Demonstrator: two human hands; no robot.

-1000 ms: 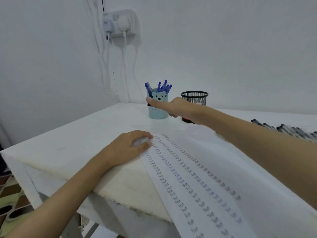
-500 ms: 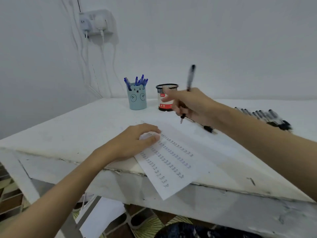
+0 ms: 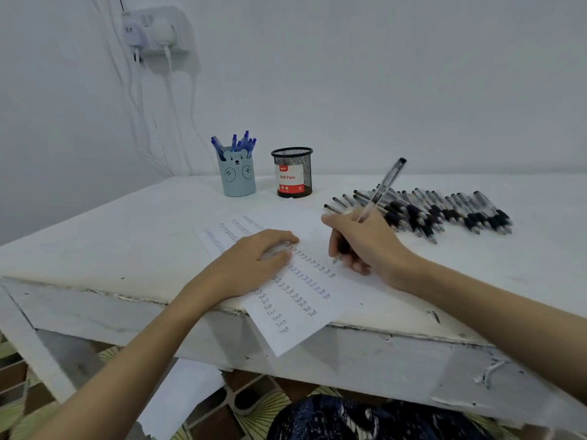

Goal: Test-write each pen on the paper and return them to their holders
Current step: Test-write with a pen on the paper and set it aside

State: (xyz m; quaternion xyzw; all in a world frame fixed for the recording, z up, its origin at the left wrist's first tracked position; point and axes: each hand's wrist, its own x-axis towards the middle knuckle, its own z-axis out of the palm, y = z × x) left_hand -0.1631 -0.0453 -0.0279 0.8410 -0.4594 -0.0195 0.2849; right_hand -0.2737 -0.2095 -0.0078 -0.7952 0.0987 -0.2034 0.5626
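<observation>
Since half a second earlier the right hand point(image 3: 365, 246) had dropped from mid-air, where it carried the pen point(image 3: 378, 198) upright, down to the paper point(image 3: 295, 331), and the tip now stood at the end of the rightmost column of written words. The fingers were pinched round the dark grip low on the barrel, the capped end slanting up and away from the person. Whether the tip actually touched the sheet was hard to say, since the view was a little blurred there. The left hand point(image 3: 254, 262) lay flat on the paper just left of the writing hand, fingers loosely curved and pressing the sheet down, holding nothing.

The step in hand looked like the test-write of this one pen. Beyond the right hand a long row of black pens point(image 3: 444, 214) lay on the table point(image 3: 111, 242) (many apparently untested). Well beyond the left hand stood the blue bear holder point(image 3: 236, 176), already stocked with blue pens, and just to its right the black mesh holder point(image 3: 292, 173), which seemed empty.

Next would probably come a short written word, then a reach forward to drop the pen in the mesh holder, while the left hand kept the overhanging sheet from sliding off the edge.
</observation>
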